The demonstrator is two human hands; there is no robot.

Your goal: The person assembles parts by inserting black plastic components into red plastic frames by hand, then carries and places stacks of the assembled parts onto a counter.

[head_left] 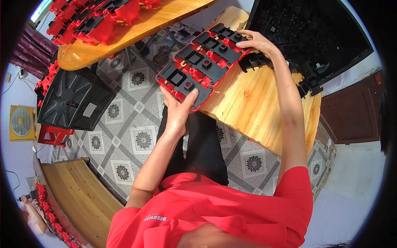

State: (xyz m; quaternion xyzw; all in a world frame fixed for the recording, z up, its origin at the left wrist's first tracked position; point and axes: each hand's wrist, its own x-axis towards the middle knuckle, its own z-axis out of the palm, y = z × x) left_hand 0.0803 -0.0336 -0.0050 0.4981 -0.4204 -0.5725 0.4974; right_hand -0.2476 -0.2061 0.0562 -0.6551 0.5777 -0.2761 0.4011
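Observation:
Between my hands is a long red plastic panel (201, 66) with several black plates set into it in a row. It is held at a slant above the left end of a wooden table. My left hand (178, 108) grips its near end, thumb on top of the last black plate and the fingers beneath. At the far right end, my right hand (257, 43) is closed on the edge, with fingers over the top. Small brass-coloured pieces show in the red between the plates. The panel's underside is hidden.
A wooden table (248, 107) lies under the panel, with a large black bin of black parts (306, 37) at its far right. Red-and-black assemblies (97, 25) are piled on another wooden table (78, 56) at upper left. A black crate (72, 99) and wooden bench (78, 186) stand left.

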